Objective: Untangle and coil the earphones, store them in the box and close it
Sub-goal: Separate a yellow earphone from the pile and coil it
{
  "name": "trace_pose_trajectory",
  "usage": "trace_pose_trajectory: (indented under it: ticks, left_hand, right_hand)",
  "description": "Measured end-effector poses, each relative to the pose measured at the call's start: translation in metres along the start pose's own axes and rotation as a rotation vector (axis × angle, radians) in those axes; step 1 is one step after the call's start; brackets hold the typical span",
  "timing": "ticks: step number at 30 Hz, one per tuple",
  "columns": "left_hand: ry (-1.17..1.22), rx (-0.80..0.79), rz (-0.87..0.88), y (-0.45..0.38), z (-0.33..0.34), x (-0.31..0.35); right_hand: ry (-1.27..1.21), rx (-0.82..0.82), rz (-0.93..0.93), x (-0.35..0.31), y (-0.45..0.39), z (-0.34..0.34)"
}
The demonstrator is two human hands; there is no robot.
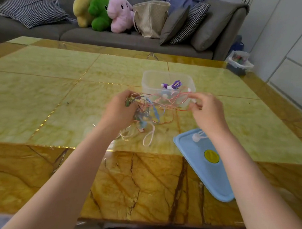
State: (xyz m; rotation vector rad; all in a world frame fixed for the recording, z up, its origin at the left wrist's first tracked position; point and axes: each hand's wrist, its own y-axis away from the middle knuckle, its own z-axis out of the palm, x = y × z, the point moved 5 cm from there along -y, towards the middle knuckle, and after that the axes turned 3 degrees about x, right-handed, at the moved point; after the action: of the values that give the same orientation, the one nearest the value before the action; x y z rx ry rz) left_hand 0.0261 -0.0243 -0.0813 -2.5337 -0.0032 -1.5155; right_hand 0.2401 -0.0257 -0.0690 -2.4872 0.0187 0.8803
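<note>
Head view, the only one, and both hands are up over the table (41,88) just in front of the box (168,87). The left hand (122,108), left of the box, has its fingers curled round the thick of the tangle (147,110), a knot of pink, blue and pale cords that hangs from the hand, its lowest loops down near the table. The right hand (205,112), at the box's near right corner, pinches a pink cord (176,98) between thumb and fingertips, and strands stretch across to the tangle. Motion blur on both hands, so exact finger positions are hard to read.

Inside the box, a purple coil (173,85) already lies stowed. The lid (205,163) lies flat, nearer than the box and to its right, with a white earbud (196,137) resting on its far end.

Handling, as I judge it: these cords are featherlight, limp and thin, so they snag and slip through a loose pinch. Hard pulling would likely tighten knots or strain the wire at the buds. Best hold looks to be at a free end, a plug or bud, feeding it back through the loops while the other hand steadies the mass.
</note>
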Motion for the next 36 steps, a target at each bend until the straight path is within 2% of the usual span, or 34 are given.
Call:
trace_pose_trajectory:
  ticks: [1,3,4,6,8,11,12,16,19,21,24,28,32,36]
  left_hand:
    - [0.134,-0.033,-0.092,0.001,0.002,-0.003]
    - [0.372,-0.078,-0.284,0.004,0.007,-0.007]
    - [0.469,-0.095,-0.361,0.005,0.01,-0.007]
    - [0.63,-0.082,-0.481,0.005,0.012,-0.008]
    - [0.796,-0.034,-0.613,0.004,0.013,-0.013]
    - [1.076,-0.055,-0.746,0.007,0.016,-0.012]
    - [1.082,-0.101,-0.739,0.009,0.017,-0.009]
    - [0.836,-0.313,-0.578,0.021,0.024,0.008]
    - [0.78,-0.366,-0.492,0.02,0.022,0.009]
    - [0.676,-0.303,-0.443,0.016,0.018,0.004]
    - [0.57,-0.084,-0.371,0.011,0.006,0.001]
    - [0.533,0.092,-0.318,0.004,-0.005,-0.002]
    - [0.556,0.129,-0.387,0.004,-0.005,-0.005]
    - [0.668,0.028,-0.536,0.008,0.004,-0.009]
  right_hand:
    - [0.052,-0.085,0.012,0.003,0.002,0.005]
    - [0.073,-0.127,0.02,-0.002,0.005,0.005]
    - [0.024,-0.107,0.034,-0.008,0.006,0.001]
    - [-0.244,-0.12,0.072,-0.024,0.01,-0.004]
    - [-0.448,-0.273,0.061,-0.046,0.018,-0.001]
    - [-0.385,-0.446,0.004,-0.059,0.03,0.019]
    - [-0.364,-0.457,-0.002,-0.059,0.032,0.026]
    - [-0.311,-0.375,-0.012,-0.059,0.033,0.036]
    - [-0.344,-0.281,0.063,-0.051,0.024,0.031]
    - [-0.398,-0.224,0.134,-0.047,0.018,0.025]
    - [-0.49,-0.154,0.228,-0.041,0.01,0.018]
    - [-0.454,-0.013,0.266,-0.032,0.005,0.009]
    - [-0.417,0.013,0.314,-0.023,0.004,0.003]
    - [-0.394,-0.023,0.263,-0.027,0.005,0.005]
